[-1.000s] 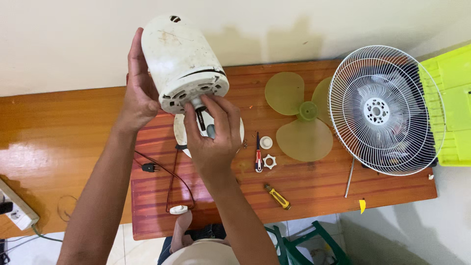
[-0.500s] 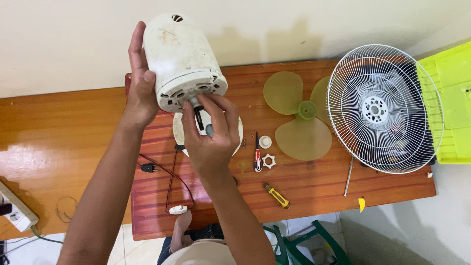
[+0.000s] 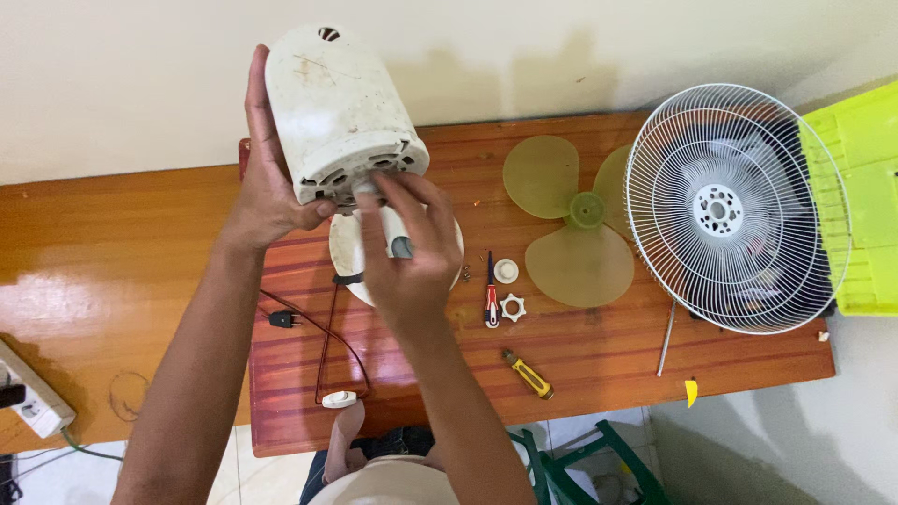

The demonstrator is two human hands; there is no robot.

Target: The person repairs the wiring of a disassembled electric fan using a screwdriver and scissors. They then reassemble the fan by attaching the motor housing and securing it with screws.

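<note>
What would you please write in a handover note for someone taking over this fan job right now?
Left hand: holds the white motor housing up over the wooden table.
Right hand: fingers at the housing's open underside, with a dark-tipped tool in its grip.
On the table: round white base, green blade, wire guard, red screwdriver, yellow screwdriver, white cap and nut.
Done: guard and blade off.
Left: housing work, unfinished.

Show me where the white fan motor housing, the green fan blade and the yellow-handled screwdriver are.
White fan motor housing (image 3: 332, 108), head view, on its curved side wall.
Green fan blade (image 3: 580, 265), head view, on the lower lobe.
Yellow-handled screwdriver (image 3: 533, 378), head view, on the yellow handle.
</note>
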